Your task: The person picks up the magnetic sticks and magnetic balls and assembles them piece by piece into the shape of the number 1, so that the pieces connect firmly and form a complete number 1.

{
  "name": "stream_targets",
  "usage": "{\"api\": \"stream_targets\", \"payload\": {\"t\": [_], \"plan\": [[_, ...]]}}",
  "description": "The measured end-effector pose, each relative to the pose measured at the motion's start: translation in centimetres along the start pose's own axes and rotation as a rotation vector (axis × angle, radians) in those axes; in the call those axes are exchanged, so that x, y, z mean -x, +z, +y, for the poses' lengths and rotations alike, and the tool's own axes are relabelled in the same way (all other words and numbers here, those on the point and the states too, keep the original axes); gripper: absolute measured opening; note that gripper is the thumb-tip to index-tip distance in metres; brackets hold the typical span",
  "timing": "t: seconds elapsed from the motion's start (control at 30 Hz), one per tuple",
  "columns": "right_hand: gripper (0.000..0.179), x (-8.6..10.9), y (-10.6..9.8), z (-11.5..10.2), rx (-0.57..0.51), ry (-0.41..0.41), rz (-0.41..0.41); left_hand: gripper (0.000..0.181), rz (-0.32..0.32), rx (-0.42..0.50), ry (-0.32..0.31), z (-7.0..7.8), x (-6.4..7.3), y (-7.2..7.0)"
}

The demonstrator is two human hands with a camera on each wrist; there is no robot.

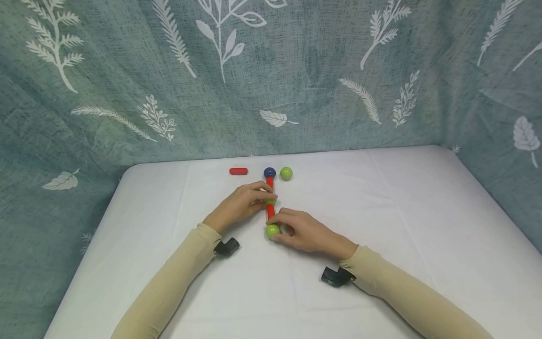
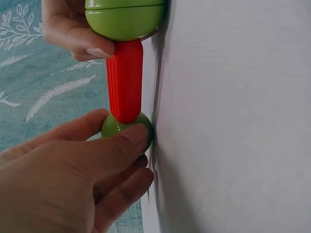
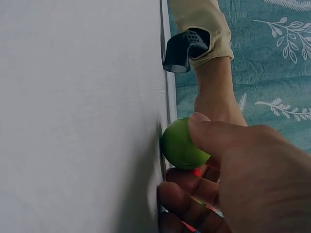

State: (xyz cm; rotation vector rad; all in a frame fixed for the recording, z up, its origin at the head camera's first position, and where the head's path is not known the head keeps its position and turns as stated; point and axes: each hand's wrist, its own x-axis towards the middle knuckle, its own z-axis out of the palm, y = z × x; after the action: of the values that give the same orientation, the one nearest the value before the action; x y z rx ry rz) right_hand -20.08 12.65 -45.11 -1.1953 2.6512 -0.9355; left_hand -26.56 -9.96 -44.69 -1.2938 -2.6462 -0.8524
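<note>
Pinching the middle green ball (image 1: 270, 202), our left grip (image 1: 249, 199) in the head view is spread just ball-wide; our right grip (image 1: 302, 230) clasps the near green ball (image 1: 273, 231), and a red rod (image 1: 271, 213) joins the two on the table (image 1: 360, 197). In the left wrist view, we see our left thumb (image 2: 132, 137) pressed on its ball, the rod meeting both. In the right wrist view, our right thumb (image 3: 204, 128) presses the near ball, fingers (image 3: 187, 199) curled beside it.
</note>
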Motion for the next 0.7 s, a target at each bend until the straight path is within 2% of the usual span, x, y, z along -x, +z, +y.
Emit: {"api": "stream_targets", "payload": {"t": [0.23,0.7], "plan": [[0.029,-0.07,0.11,0.15,-0.011,-0.001,-0.003,0.037,0.021,-0.007,0.008,0.07,0.06,0.04],[0.031,0.04,0.04,-0.06,-0.019,0.018,-0.006,0.037,0.01,-0.003,-0.024,0.07,0.13,0.12]]}}
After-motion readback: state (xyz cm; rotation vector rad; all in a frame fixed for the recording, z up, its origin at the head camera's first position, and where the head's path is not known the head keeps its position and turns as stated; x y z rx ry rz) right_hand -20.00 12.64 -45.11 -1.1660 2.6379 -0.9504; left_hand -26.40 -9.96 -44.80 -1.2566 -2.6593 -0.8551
